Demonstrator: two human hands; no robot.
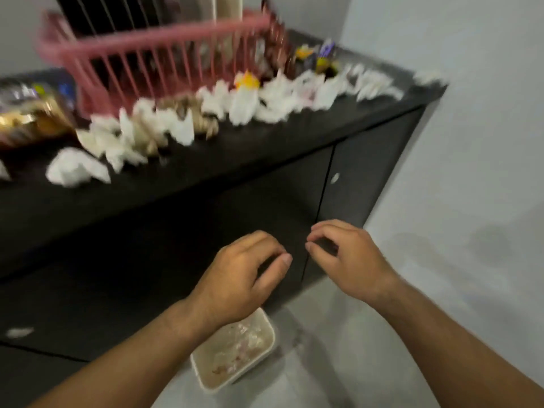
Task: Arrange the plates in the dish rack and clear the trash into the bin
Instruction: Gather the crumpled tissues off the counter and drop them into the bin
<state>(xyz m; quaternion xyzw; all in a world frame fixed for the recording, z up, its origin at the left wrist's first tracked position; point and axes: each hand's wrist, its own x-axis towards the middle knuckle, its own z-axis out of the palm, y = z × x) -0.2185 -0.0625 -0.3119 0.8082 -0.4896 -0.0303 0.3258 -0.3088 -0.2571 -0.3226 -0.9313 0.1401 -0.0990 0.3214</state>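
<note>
Neither hand holds anything. The left hand (235,278) and right hand (350,257) hover side by side with fingers loosely curled and thumbs near the fingertips, close together but not touching. Both hang in front of the doors of a black cabinet (176,231), below its top edge.

On the pale floor (382,348), right against the foot of the cabinet, stands the bin (273,340), a light rectangular tub. It sits directly under the left wrist and forearm, which cover its near corner. Pale scraps lie inside it.

Up on the cabinet top (265,148), the pink dish rack (164,57) stands towards the back, with its barred wall facing the room. Whatever stands in it is too blurred for me to make out.

Crumpled white tissues (244,104) lie in a ragged line along the front of the rack and trail off to the right-hand corner of the top. Some browner scraps (203,119) are mixed in near the middle. One bigger tissue ball (76,170) sits apart at the left, nearer the front edge. A yellow wrapper (247,81) pokes up among the tissues, and a few more coloured wrappers (321,57) lie just right of the rack.

At the far left, beside the rack, lies a clear bag (32,113) with something golden-brown in it. A small round knob (335,178) shows on the right-hand cabinet door.
</note>
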